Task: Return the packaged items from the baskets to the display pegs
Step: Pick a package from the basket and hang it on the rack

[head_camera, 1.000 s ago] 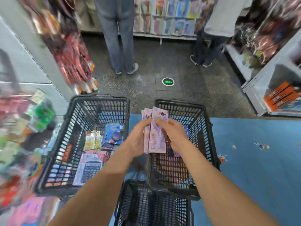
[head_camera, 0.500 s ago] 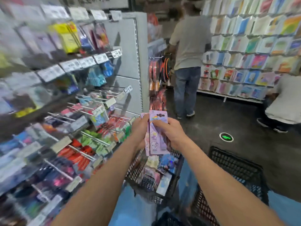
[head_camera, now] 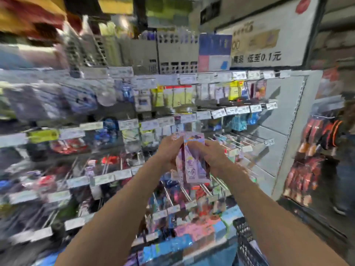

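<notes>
— Where are the purple packets (head_camera: pixel 192 170)?
— Left hand (head_camera: pixel 169 150) and right hand (head_camera: pixel 211 156) both grip them, before the pegs (head_camera: pixel 238 140) (shelves (head_camera: pixel 76 131) very blurred). The basket (head_camera: pixel 245 244) is cut off.

A blurred rack (head_camera: pixel 172 78) of price-tag rails filled the wall. A grey panel (head_camera: pixel 278 120) closed its right end, under a white sign (head_camera: pixel 269 35) with Chinese print. Blue floor (head_camera: pixel 221 256) showed at the bottom.

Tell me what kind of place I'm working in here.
Probably a discount shop aisle: display pegs hung with packaged goods, price tags along each row, a price sign overhead, and a black shopping basket at lower right.
</notes>
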